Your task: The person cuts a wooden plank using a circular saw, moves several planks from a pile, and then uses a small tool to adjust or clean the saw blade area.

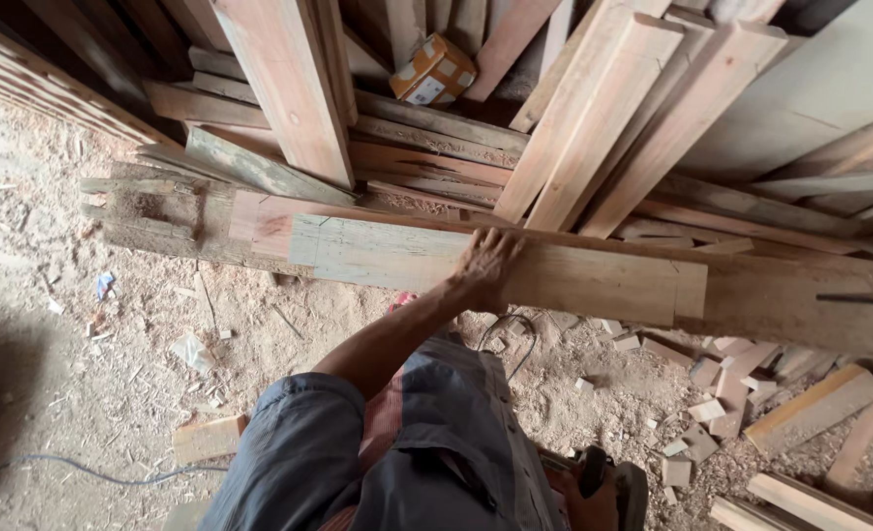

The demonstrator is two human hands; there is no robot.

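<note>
Planks first: the pale plank [495,267] is lying flat across a rough beam [161,216], in front of boards leaning on end [594,108]. We are pressing our left hand [485,264] flat on it, fingers spread and gripping nothing, likely steadying it. Our right hand [584,497] is wrapping the handle of a power saw [618,492] low by our body, above sawdust and offcuts [712,408].

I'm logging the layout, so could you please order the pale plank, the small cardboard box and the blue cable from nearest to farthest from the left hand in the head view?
1. Pale plank: directly under the left hand.
2. Small cardboard box: above, among leaning boards.
3. Blue cable: lower left, on the sawdust floor.
</note>
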